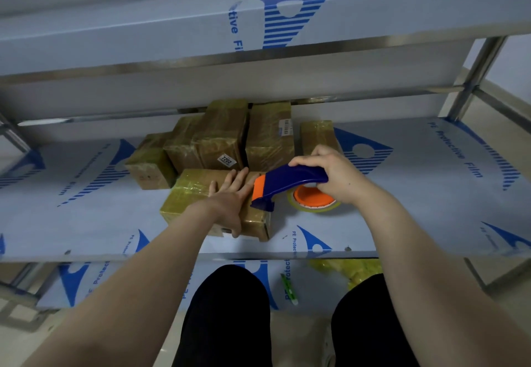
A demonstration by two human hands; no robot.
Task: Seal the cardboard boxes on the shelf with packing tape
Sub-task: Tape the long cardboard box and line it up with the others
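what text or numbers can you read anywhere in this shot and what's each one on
"7202": white label on a standing taped box; the finer print beneath it is too small to read.
"PE Protective Film": blue print on the middle shelf film, repeated in part at its front edge.
"tive Fil": partial blue print on the upper shelf film.
Barcode sticker on the neighbouring box: too small to read.

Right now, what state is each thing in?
front box: closed, tape on its top.
dispenser: held, nose at front box's top.
left hand: flat on front box.
right hand: grips dispenser.
rear boxes: closed, wrapped in tape.
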